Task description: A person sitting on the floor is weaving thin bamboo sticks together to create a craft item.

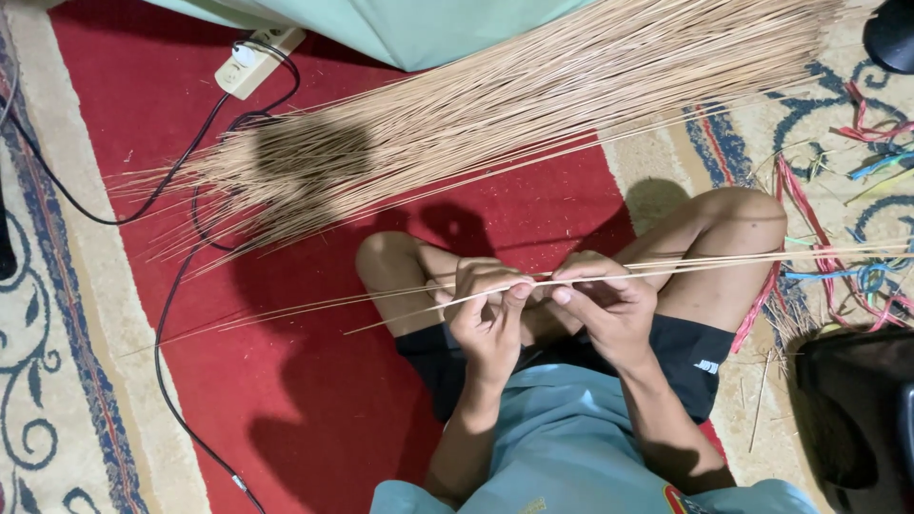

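Sticks (666,266), thin and tan, pinched by left hand (490,314) and right hand (605,305), both closed above crossed legs; stick bundle (495,124) beyond.

You are sitting cross-legged on the floor, on a red carpet (314,381) with a cream border patterned in blue. A large bundle of thin tan sticks (495,105) lies spread across the carpet ahead of you, fanning out toward the left. A white power strip (257,59) rests near the top edge, with black cables (171,286) trailing down over the red. Strands of coloured plastic cord (838,266) lie scattered on the border at the right.
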